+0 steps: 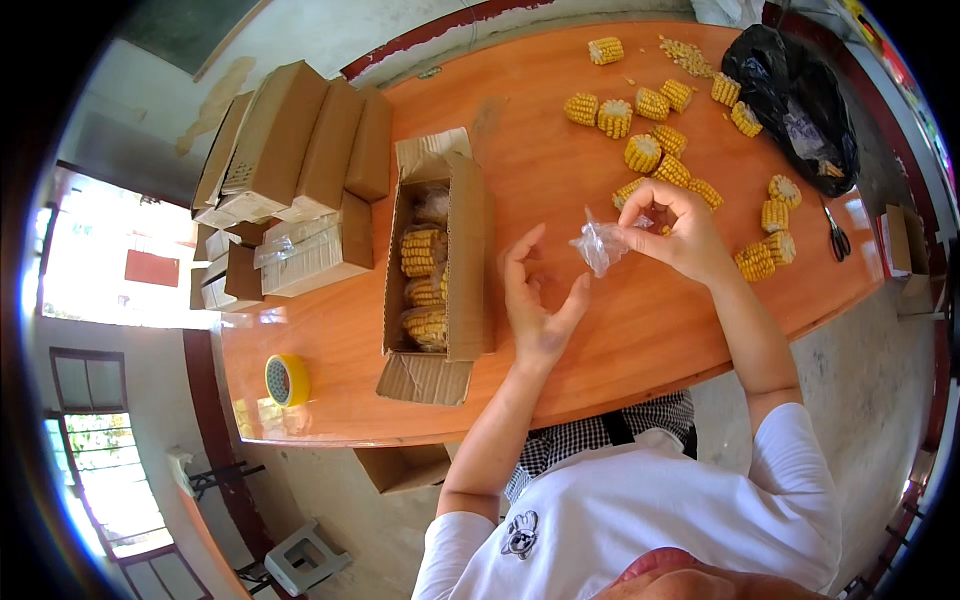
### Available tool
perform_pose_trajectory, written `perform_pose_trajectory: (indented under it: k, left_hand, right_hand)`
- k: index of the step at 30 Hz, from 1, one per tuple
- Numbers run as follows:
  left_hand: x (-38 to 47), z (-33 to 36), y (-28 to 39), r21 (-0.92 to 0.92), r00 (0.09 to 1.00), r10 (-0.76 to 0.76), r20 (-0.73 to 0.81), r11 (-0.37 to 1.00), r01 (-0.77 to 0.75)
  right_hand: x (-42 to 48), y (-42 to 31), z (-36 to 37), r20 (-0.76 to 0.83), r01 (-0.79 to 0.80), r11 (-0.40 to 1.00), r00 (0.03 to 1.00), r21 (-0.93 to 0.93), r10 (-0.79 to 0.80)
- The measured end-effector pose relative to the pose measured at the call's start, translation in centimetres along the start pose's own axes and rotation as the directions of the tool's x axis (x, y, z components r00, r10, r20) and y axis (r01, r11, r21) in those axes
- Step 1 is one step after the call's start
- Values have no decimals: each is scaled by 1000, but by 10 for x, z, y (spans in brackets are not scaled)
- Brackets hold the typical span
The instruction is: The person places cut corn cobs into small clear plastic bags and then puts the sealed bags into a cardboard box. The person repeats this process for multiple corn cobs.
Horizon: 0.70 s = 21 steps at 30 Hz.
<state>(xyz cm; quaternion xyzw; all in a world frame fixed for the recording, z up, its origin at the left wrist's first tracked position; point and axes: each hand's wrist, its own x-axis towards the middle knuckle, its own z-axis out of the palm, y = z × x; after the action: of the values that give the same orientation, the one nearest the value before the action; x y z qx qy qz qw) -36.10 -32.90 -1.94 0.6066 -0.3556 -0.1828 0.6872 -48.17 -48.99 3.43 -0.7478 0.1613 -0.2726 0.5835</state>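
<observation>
Between thumb and fingers, my right hand [671, 229] pinches a crumpled piece of clear plastic [600, 244], which hangs over the wooden table [600, 330]. My left hand [544, 300] is just left of the plastic, thumb and fingers apart, holding nothing. Beyond and beside my right hand lie several cut corn cob pieces [643, 153], some partly hidden by it. To the left of my left hand stands an open cardboard box [469, 262], with several corn pieces [424, 252] in clear plastic inside.
Several cardboard boxes [277, 142] are stacked at the table's left. A yellow tape roll [288, 379] lies near the left front edge. At the right are black-handled scissors [838, 238], a black plastic bag [795, 105] and loose kernels [686, 57]. A grey stool [306, 559] stands on the floor.
</observation>
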Motion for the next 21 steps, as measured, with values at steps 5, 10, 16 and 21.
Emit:
perform_pose_trajectory:
  k: [5, 10, 16, 21]
  left_hand:
    - [-2, 8, 10, -274, 999, -17, 45, 961, 29]
    - [0, 4, -3, -327, 983, -183, 24, 928, 181]
    - [2, -2, -6, -265, 979, -131, -156, 960, 86]
    - [3, -2, -15, -197, 974, -64, -218, 980, 21]
  right_hand:
    - [-4, -7, 16, -21, 62, 987, 998, -149, -66]
    - [-5, 2, 29, 26, 248, 947, 968, -205, -248]
    - [0, 5, 14, -245, 153, 938, 941, -311, -235]
    - [8, 3, -8, -160, 276, 798, 895, -536, -417]
